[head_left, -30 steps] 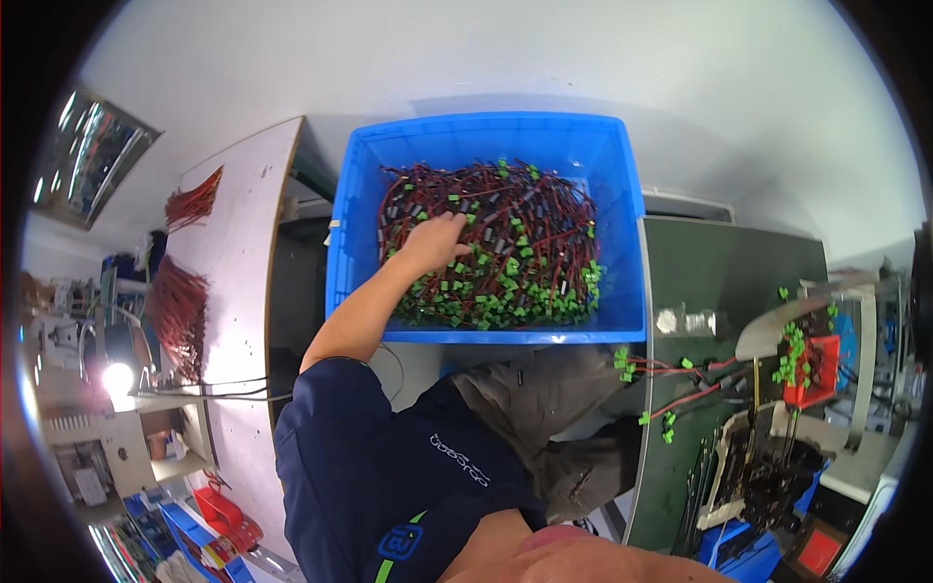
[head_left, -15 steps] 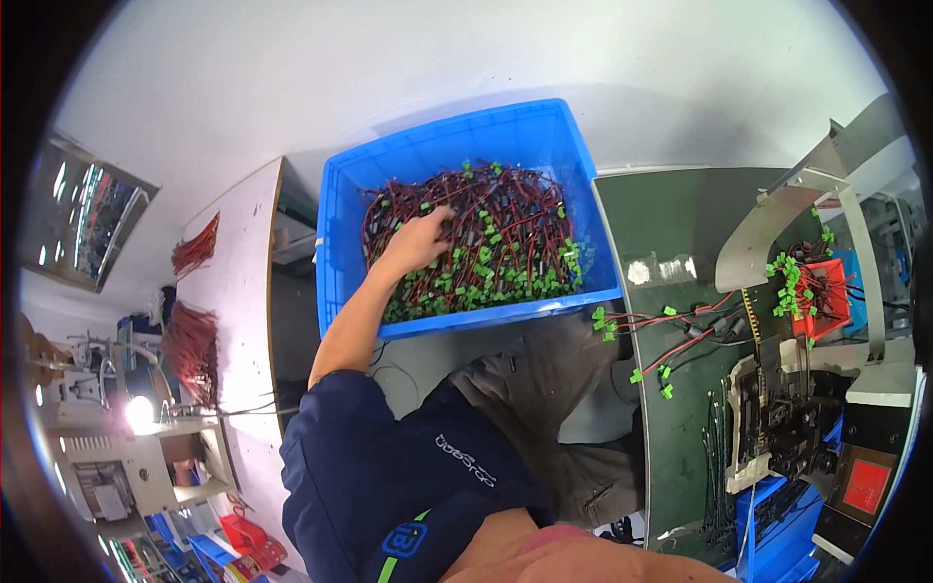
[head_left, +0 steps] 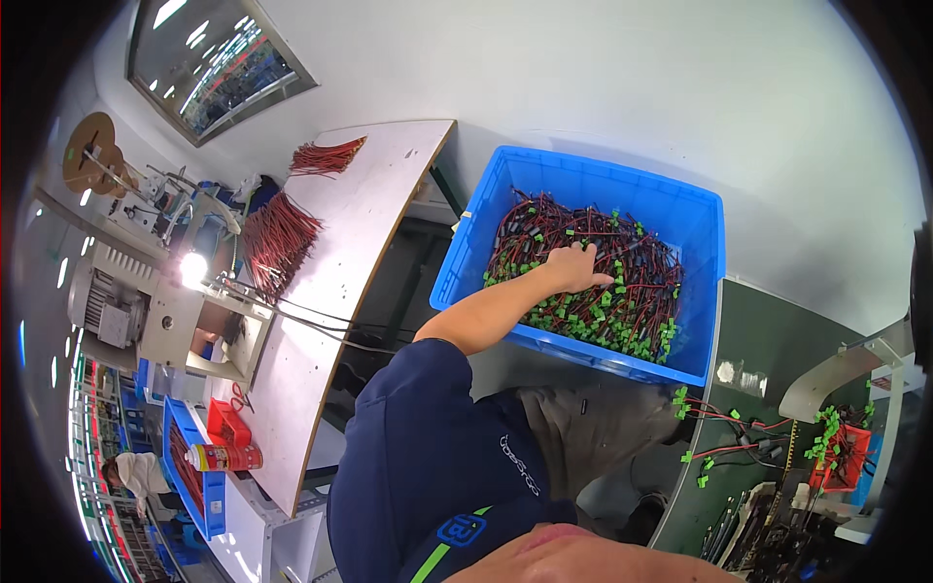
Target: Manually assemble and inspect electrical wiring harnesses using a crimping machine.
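My left hand [head_left: 573,269] reaches into a large blue plastic bin [head_left: 583,165]. It rests palm down on a pile of short red-and-black wire leads [head_left: 622,267]. The thumb stands apart from the fingers, and nothing shows gripped between them. Bright green tabs or connectors and small black cylinders are fixed to the leads, the green ones thickest along the bin's near side. My right hand is out of view.
On the left, a white table [head_left: 379,185] bears bundles of red wires [head_left: 277,238]. A machine with a lit lamp [head_left: 194,269] stands beside it. To the right, a green table [head_left: 777,316] carries loose leads [head_left: 739,447] and a red box [head_left: 844,462] of leads.
The view has swung left, so the bin now sits farther right in the picture. My left hand stays over the wire pile, its thumb now more spread from the fingers.
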A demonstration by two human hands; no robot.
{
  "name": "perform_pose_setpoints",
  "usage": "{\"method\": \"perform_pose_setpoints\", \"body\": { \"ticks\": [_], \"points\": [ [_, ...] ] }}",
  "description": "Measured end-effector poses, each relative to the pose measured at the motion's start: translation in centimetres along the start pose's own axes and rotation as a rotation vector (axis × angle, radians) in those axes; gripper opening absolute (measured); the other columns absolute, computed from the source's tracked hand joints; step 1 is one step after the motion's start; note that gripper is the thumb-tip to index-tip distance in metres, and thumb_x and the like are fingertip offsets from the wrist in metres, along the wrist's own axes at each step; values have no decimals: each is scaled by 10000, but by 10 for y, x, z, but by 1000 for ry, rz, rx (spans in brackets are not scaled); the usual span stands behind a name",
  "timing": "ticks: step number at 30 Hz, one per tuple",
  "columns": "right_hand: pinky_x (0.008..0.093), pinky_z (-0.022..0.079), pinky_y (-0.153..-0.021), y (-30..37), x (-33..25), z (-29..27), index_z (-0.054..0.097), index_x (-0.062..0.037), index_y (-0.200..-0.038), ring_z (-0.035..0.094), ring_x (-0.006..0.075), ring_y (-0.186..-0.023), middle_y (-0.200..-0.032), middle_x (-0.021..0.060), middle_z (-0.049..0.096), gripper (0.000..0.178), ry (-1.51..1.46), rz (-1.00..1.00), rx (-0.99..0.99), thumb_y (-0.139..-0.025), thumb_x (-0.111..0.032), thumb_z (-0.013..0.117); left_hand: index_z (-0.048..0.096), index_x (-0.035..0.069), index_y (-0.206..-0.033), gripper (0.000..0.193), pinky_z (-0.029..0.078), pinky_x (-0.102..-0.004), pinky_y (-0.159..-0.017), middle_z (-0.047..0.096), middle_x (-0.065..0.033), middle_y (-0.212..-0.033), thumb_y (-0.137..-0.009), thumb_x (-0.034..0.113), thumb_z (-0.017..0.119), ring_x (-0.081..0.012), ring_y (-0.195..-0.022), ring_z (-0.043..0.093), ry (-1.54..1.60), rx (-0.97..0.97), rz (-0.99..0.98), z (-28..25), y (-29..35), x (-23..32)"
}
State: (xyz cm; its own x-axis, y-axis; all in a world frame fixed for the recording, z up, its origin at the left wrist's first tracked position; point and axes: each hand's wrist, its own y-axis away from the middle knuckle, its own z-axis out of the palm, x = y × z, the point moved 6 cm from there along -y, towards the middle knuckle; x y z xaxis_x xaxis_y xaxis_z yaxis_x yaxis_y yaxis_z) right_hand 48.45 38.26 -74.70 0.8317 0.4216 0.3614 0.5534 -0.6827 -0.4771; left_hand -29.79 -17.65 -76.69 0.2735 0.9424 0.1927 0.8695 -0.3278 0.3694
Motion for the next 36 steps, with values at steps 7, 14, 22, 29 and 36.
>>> {"method": "perform_pose_setpoints", "body": {
  "ticks": [7, 14, 22, 29, 36],
  "points": [
    [449, 527, -783, -6, 0, -3, 702, -122, -1118, 652, 294, -973, -1097, 90, 685, 308, -8, -9, 31, -882, -296, 606, 207, -9, -1485, 1114, 533, -509, -829, 318, -353, -1434, -779, 784, 547, -463, -1089, 592, 13, -58, 28, 7, -8, 0],
    [447, 526, -786, -3, 3, -7, 702, -129, -1120, 650, 288, -983, -1106, 84, 682, 310, -11, -20, 45, -883, -301, 602, 242, -22, -1452, 1055, 523, -511, -853, 553, -302, -1253, -791, 715, 606, -419, -1048, 625, 111, -144, 4, 5, -12, -4],
    [445, 525, -790, -7, 14, -17, 702, -137, -1123, 648, 282, -994, -1117, 77, 680, 311, -1, -69, 50, -884, -307, 597, 185, -3, -1488, 1004, 528, -490, -795, 643, -241, -1105, -846, 658, 582, -373, -956, 651, 64, -111, 16, 8, -11, -7],
    [442, 524, -794, -50, -3, -28, 703, -144, -1126, 646, 276, -1004, -1126, 71, 677, 313, -12, -168, 81, -886, -312, 593, 162, 2, -1506, 1007, 530, -469, -759, 657, -225, -1059, -862, 665, 560, -346, -909, 662, 51, -112, 16, 4, -16, -5],
    [440, 523, -797, -91, -29, -40, 703, -152, -1128, 644, 270, -1014, -1135, 65, 675, 314, -29, -252, 135, -887, -317, 589, 138, 28, -1533, 1167, 527, -443, -772, 629, -226, -1139, -765, 812, 533, -329, -949, 654, 71, -83, -23, -10, -2, -3]
  ]
}}
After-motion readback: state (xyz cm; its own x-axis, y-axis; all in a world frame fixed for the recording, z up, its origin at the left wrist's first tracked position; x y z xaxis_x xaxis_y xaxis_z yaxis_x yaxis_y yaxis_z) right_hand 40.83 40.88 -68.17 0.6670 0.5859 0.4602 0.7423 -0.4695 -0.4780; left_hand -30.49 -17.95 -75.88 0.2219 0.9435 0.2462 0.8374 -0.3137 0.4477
